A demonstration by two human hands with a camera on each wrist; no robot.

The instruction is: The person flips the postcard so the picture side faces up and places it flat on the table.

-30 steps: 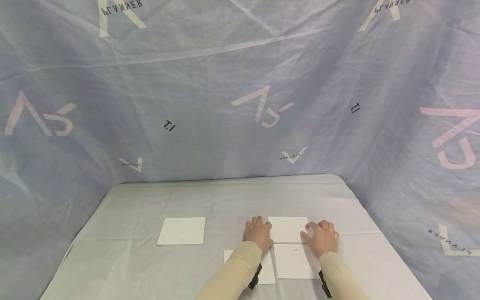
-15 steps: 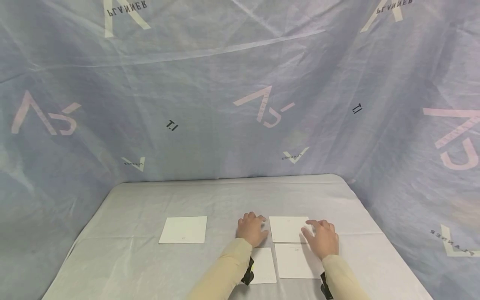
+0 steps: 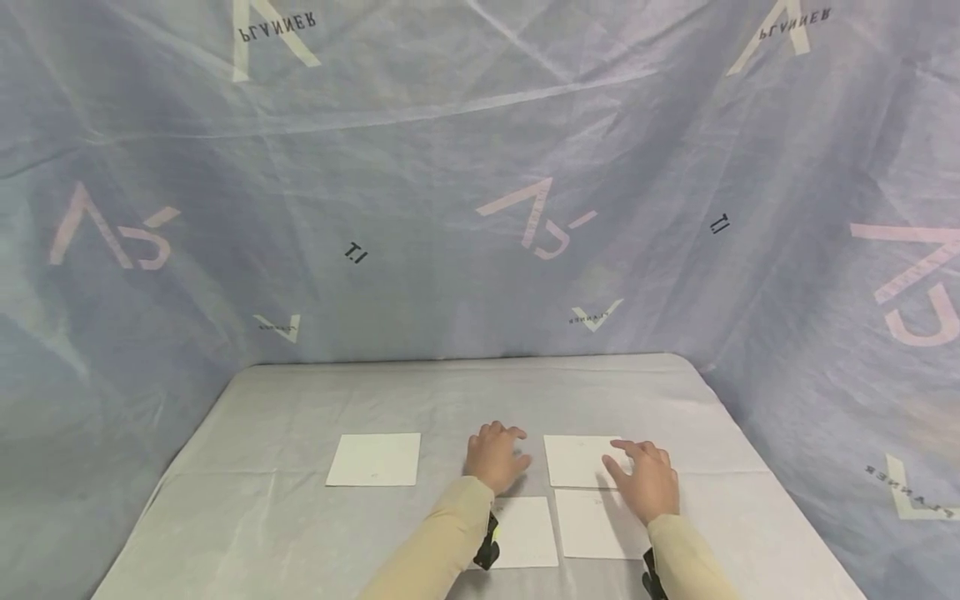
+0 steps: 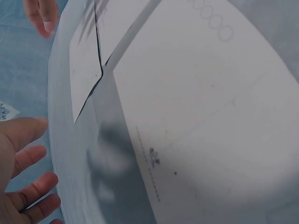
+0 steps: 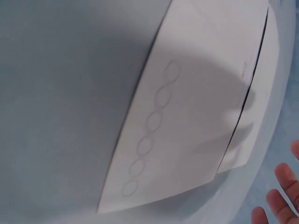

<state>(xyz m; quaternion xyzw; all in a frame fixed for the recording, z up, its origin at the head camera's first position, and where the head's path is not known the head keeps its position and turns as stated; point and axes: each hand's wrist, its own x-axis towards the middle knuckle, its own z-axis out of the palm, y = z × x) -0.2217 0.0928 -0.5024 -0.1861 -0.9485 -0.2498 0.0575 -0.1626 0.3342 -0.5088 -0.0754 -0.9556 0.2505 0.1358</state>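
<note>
My left hand [image 3: 495,458] is spread with bent fingers, left of the far right white card [image 3: 577,461], a gap between them. Nothing is in its grasp; in the left wrist view its fingers [image 4: 37,186] cast a shadow beside the near left card [image 4: 201,102]. My right hand [image 3: 648,482] overlaps the right edge of the far right card, thumb and index finger apart and holding nothing. Directly in front of that card lies the near right card [image 3: 596,525], which shows a chain of faint ovals in the right wrist view. The left wrist partly covers the near left card.
A fourth white card [image 3: 375,460] lies apart on the left half of the cloth-covered table [image 3: 247,517]. Printed grey-blue fabric [image 3: 420,275] hangs behind the table and at both sides.
My left hand has let go of the far right card's left edge and moved left, its fingers spreading. My right hand has opened slightly and stays at the right edge.
</note>
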